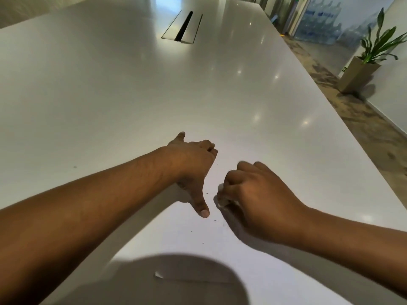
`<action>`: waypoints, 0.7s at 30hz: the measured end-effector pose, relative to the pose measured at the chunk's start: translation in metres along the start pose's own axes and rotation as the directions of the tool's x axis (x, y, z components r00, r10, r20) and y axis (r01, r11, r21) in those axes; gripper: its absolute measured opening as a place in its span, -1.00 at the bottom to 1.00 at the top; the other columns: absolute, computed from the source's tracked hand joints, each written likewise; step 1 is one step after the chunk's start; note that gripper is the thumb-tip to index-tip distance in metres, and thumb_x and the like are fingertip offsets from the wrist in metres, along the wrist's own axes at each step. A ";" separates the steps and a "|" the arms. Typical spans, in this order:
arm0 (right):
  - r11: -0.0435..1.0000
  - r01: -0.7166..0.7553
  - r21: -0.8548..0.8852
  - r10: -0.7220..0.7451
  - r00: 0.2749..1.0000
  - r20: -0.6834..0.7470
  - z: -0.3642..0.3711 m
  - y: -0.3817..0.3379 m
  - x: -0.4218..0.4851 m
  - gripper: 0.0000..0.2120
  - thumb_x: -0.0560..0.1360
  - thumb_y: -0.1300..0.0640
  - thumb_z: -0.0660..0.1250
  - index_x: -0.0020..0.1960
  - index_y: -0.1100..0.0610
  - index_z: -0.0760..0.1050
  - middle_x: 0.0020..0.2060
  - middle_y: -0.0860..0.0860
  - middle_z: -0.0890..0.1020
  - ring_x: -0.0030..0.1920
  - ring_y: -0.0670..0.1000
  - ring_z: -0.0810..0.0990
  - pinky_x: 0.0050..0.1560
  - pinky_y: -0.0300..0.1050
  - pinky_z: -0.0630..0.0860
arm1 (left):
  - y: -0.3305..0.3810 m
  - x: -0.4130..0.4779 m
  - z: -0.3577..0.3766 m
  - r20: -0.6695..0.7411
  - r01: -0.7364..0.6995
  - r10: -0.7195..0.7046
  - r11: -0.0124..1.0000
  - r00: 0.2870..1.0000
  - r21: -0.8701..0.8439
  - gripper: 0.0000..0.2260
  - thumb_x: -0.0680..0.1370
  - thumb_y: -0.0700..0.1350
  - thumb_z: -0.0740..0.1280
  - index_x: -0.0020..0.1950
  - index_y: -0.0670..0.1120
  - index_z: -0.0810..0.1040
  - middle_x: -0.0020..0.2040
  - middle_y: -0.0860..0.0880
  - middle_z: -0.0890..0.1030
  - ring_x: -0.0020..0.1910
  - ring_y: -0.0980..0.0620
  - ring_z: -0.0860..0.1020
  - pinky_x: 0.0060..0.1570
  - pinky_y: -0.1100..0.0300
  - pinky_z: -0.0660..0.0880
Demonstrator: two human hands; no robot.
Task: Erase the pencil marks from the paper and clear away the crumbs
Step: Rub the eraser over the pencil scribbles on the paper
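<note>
Your left hand (191,170) rests on the paper (176,241). The thumb is stretched back toward you with its tip on the sheet, the far finger sticks out, and the fingers between are curled under, gripping nothing. Your right hand (257,194) sits just beside it, bunched into a fist, apart from the left. Its fingertips pinch a small pale thing that looks to be the eraser (222,200), held down against the sheet. The paper lies flat on the white counter (110,95), near the edge closest to you and under both hands. A few dark crumbs (215,220) lie scattered on it between and below your hands. Farther up the counter is a long cable hatch (182,25). To your right, a potted plant (372,47) stands on the floor by the wall.
</note>
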State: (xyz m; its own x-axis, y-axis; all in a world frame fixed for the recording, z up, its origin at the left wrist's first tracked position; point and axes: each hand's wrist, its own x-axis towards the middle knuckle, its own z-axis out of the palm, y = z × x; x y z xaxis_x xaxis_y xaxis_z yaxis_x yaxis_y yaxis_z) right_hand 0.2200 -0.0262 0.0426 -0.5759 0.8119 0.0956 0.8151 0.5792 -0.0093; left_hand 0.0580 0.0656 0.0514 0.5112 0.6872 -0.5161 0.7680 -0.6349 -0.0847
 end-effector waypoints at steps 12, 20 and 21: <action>0.994 0.065 0.089 -0.073 0.993 0.095 -0.006 -0.023 -0.032 -0.90 0.47 0.01 0.33 -0.14 -0.16 0.60 -0.29 -0.18 0.54 -0.22 -0.05 0.41 -0.27 -0.07 0.40 | 0.001 0.000 0.000 0.014 0.022 -0.022 1.000 1.000 -0.007 0.31 0.11 0.52 0.46 0.62 -0.08 -0.05 0.59 0.01 0.06 0.53 -0.03 0.20 0.50 -0.27 -0.14; 0.997 -0.054 0.059 0.052 0.998 0.041 -0.009 0.009 0.011 -0.84 0.51 -0.03 0.30 -0.12 -0.10 0.66 -0.24 -0.11 0.62 -0.18 0.05 0.46 -0.23 -0.06 0.40 | 0.001 -0.001 -0.001 0.026 0.027 -0.026 1.000 0.999 -0.010 0.33 0.10 0.50 0.47 0.62 -0.09 -0.08 0.60 0.01 0.03 0.54 -0.03 0.20 0.50 -0.28 -0.13; 0.997 -0.051 0.051 0.049 0.998 0.045 -0.005 0.007 0.010 -0.84 0.51 0.00 0.30 -0.12 -0.10 0.66 -0.24 -0.11 0.62 -0.17 0.05 0.47 -0.22 -0.07 0.40 | 0.001 -0.001 -0.002 0.026 0.025 -0.025 1.000 0.999 -0.006 0.33 0.11 0.50 0.47 0.62 -0.09 -0.08 0.61 0.01 0.02 0.54 -0.02 0.18 0.50 -0.28 -0.12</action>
State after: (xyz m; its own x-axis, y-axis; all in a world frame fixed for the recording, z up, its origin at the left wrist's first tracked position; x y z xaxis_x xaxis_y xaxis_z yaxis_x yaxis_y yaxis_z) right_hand 0.2204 -0.0145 0.0482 -0.5374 0.8418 0.0505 0.8394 0.5397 -0.0651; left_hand 0.0589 0.0653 0.0529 0.4819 0.6932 -0.5359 0.7829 -0.6154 -0.0920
